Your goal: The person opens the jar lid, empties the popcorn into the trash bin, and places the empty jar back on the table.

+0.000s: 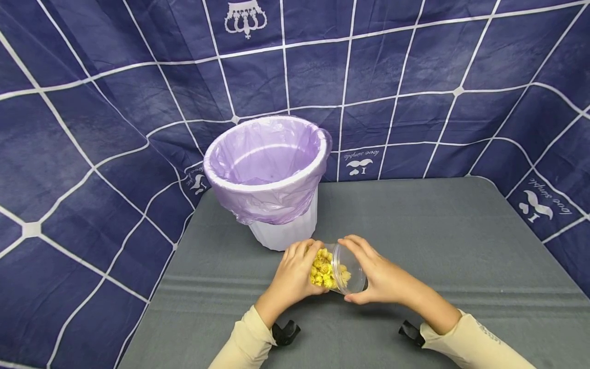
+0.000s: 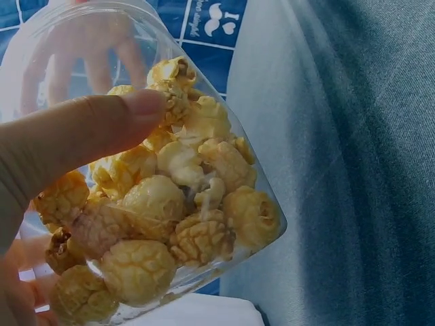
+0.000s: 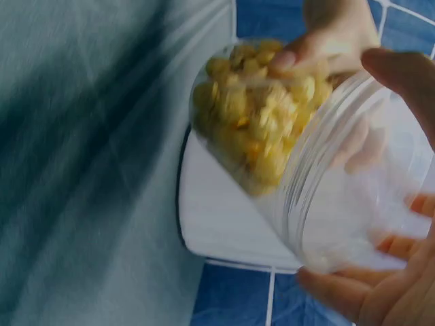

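Observation:
A clear plastic jar of yellow popcorn lies tilted on its side between both hands, just above the grey surface. My left hand grips the jar's body, its thumb across the wall in the left wrist view. My right hand holds the clear end past the ridged rim, thumb and fingers on opposite sides. Whether that end is a lid or a second container, I cannot tell. Most popcorn sits in the left part; a little shows beyond the rim.
A white bin with a purple liner bag over its rim stands behind the hands, to the left. A blue curtain with white lines encloses the back and sides of the grey table.

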Demonstrator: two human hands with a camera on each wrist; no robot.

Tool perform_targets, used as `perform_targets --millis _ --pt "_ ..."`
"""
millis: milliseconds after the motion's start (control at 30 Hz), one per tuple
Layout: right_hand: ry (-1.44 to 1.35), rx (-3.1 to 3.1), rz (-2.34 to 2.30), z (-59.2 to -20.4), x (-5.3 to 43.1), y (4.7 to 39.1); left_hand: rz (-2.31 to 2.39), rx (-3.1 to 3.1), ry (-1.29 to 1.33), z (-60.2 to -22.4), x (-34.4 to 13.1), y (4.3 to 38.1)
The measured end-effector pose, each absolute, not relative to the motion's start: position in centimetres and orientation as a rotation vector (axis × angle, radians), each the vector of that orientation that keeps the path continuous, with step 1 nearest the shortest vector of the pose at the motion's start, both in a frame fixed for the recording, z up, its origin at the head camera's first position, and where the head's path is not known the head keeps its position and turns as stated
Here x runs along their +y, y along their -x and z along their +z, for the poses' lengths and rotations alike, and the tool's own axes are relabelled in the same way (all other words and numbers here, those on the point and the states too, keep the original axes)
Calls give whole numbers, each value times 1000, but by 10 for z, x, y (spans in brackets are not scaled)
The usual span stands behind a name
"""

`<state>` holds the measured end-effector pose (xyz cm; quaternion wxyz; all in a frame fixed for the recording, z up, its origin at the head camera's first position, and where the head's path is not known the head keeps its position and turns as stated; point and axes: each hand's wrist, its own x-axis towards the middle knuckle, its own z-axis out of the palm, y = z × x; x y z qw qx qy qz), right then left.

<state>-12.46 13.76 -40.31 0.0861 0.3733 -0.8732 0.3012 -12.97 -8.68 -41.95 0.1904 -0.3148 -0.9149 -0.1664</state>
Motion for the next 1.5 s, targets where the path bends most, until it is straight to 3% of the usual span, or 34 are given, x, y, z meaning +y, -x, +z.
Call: perform_targets --millis 233,533,733,933,1333,1500 --pt "-1266 -2561 804 -403 144 126 -488 -2589 881 -420 -88 130" --pt "-688 -2823 998 -395 133 113 -516 -2548 849 -424 -87 131" --pt "-544 -2854 1017 -394 125 110 -505 -2522 846 -424 -85 131" --pt "-624 -2773 1073 -396 126 112 -489 -2534 846 -423 -84 132" --pt "-1180 -2642 932 -395 147 126 -527 -2586 871 -421 -85 131" --pt "-1132 -2673 919 -394 147 122 -558 -2587 855 -420 -85 132"
